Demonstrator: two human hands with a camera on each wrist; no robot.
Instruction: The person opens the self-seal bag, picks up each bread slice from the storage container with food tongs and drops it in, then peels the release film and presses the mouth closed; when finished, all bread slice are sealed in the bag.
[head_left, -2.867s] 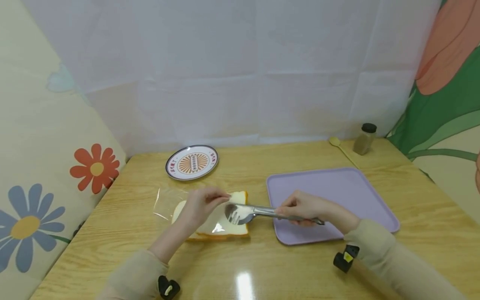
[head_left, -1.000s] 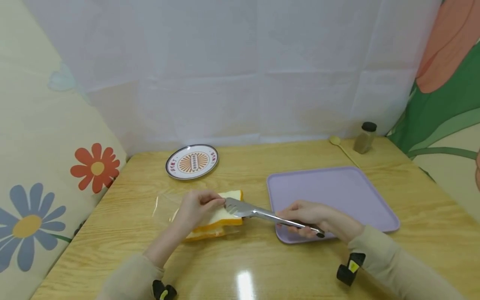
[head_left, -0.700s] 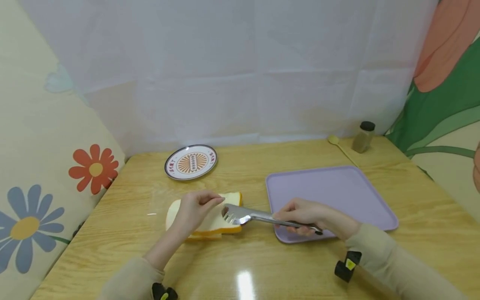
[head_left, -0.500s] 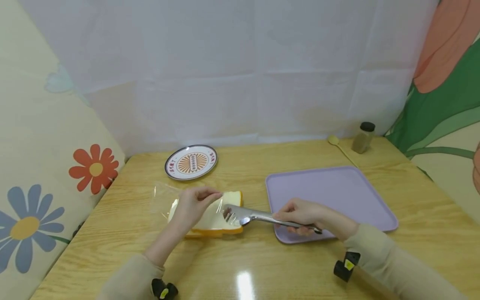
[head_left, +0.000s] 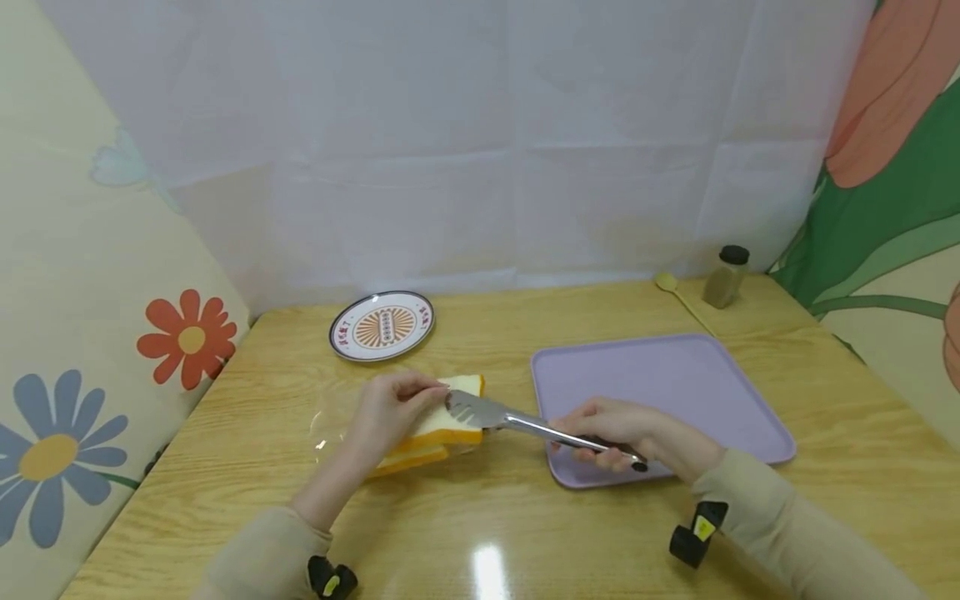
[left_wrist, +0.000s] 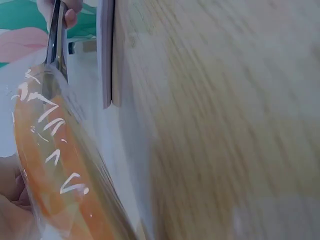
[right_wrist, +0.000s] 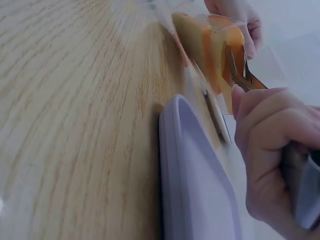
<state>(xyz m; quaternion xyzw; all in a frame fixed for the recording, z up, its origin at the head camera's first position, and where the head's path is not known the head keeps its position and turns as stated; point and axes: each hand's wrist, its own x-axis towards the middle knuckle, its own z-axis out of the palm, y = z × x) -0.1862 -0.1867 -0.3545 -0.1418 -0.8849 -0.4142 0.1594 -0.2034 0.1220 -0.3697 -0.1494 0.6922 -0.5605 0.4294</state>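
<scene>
My left hand (head_left: 386, 417) pinches the upper side of a clear plastic bag (left_wrist: 50, 132) with thumb and fingers. Inside are thick slices of white bread (head_left: 446, 427) with orange-brown crust, their right ends raised and tilted. My right hand (head_left: 611, 432) grips a pair of metal tongs (head_left: 517, 419) by the handles. The head of the tongs reaches in at the bag's right end. In the right wrist view, one arm of the tongs (right_wrist: 245, 75) lies on each side of a slice (right_wrist: 232, 40). My left hand hides the left part of the bread.
A lavender tray (head_left: 652, 375) lies on the wooden table under and behind my right hand. Behind the bread is a patterned round plate (head_left: 384, 325). A yellow spoon (head_left: 678, 293) and a black-lidded jar (head_left: 726, 277) stand near the back right, before a white cloth wall.
The tongs have rolled over and their head has risen, after lying lower across the bread. The right ends of the slices have come up, so their front crust now shows. My left hand barely moved.
</scene>
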